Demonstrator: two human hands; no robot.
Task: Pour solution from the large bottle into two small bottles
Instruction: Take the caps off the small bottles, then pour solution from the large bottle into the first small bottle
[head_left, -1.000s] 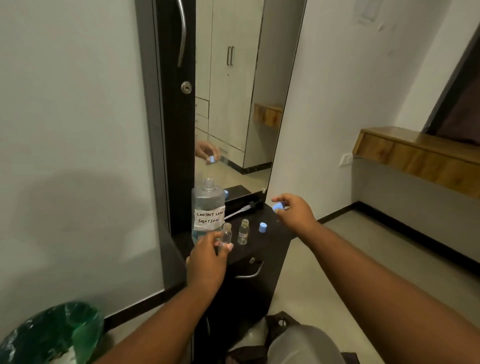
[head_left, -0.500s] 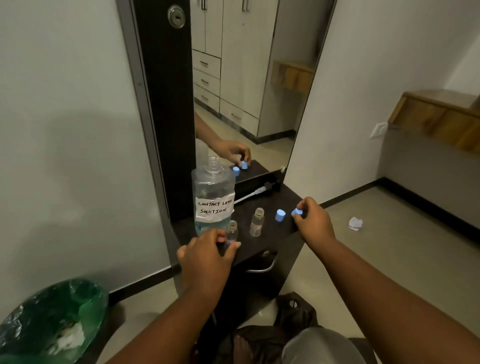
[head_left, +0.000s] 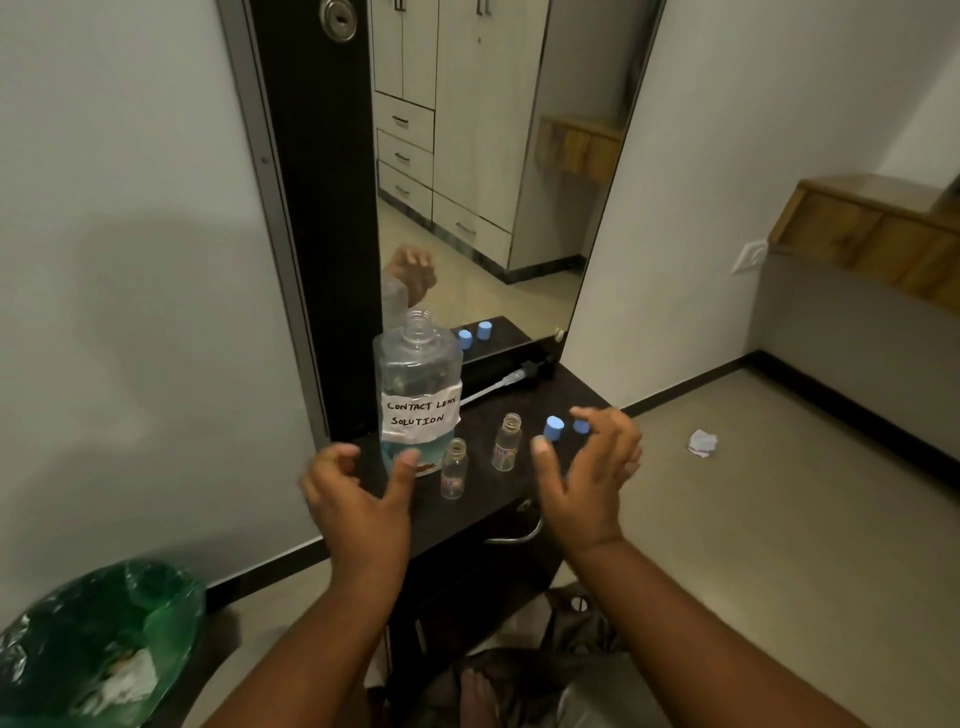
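Head view: large bottle (head_left: 418, 395) upright just ahead of our left hand (head_left: 358, 499), nearer than right hand (head_left: 587, 483); both hands wide, holding nothing

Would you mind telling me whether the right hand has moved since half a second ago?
Yes. The right hand has let go of the second blue cap and drawn back toward the drawer handle, fingers spread.

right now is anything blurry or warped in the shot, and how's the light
Head view: dim indoor light, with a soft shadow on the left wall; the left hand is motion-blurred, the right hand slightly; the large bottle label reads sharp; wide-angle bending tilts the mirror frame and walls; no strong glare.
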